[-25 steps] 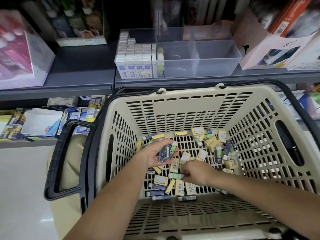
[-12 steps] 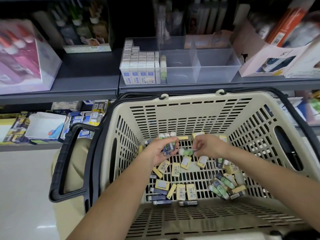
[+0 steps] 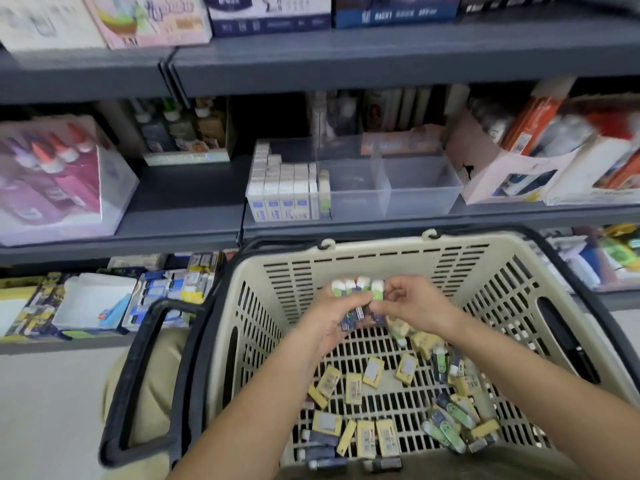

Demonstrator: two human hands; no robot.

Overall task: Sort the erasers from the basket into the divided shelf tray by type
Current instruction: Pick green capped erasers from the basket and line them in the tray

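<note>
Held erasers (image 3: 355, 289): four green-sleeved ones, white ends pointing up, fanning side by side over the far half of the basket. Left hand (image 3: 330, 318) is gripping their lower ends, fingers curling round the bunch. Right hand (image 3: 414, 306) is pinching the rightmost eraser (image 3: 376, 292) of the fan between thumb and forefinger. The two hands are meeting at the bunch.

Basket (image 3: 381, 252): beige and slatted, with a black handle (image 3: 138, 372) hanging outside its left wall. Loose erasers are lying on its floor below the hands. Yellow ones (image 3: 354, 388) are scattering across the middle, green ones (image 3: 450, 422) are piling at the right, and dark ones (image 3: 323, 452) are lying along the near edge.

Tray (image 3: 420, 188): clear and divided, sitting on the grey shelf (image 3: 187, 199) just beyond the basket. Its left compartment is holding rows of white erasers (image 3: 280, 194) with blue labels, standing upright. One green eraser (image 3: 324, 194) is standing just right of them; I cannot tell whether a divider is separating them.

Around: a pink box (image 3: 62, 181) is sitting at the shelf's left and a white carton (image 3: 502, 174) right of the tray. Stationery packs (image 3: 166, 296) are lying on the lower shelf (image 3: 52, 342), left of the basket. The view's edges are blurring.
</note>
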